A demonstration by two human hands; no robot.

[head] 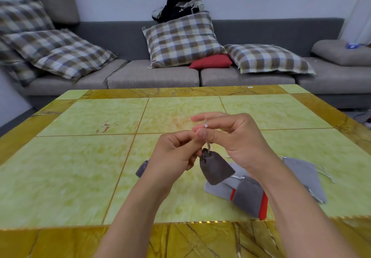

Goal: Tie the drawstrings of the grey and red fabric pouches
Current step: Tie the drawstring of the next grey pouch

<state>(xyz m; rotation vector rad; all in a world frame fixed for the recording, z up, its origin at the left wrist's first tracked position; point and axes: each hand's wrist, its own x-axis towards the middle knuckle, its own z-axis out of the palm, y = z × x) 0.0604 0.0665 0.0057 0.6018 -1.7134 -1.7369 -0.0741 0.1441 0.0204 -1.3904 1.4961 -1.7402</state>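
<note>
A small dark grey pouch point(215, 168) hangs in the air above the table, its mouth gathered shut. Its pale drawstring point(207, 143) runs up from the mouth into both hands. My left hand point(176, 153) pinches the string just left of the pouch's neck. My right hand point(234, 135) holds the string higher up, looped around its fingers. On the table under my right forearm lies a pile of pouches: a grey one point(249, 195), a red one point(263, 207) partly covered, and a lighter grey one point(303, 175). Another dark grey pouch point(141, 169) peeks out behind my left wrist.
The table point(80, 157) has a yellow-green tiled top with a brown marbled border. Behind it stands a grey sofa point(152, 73) with checked cushions, a red cushion point(210, 61) and a dark bag point(180, 7).
</note>
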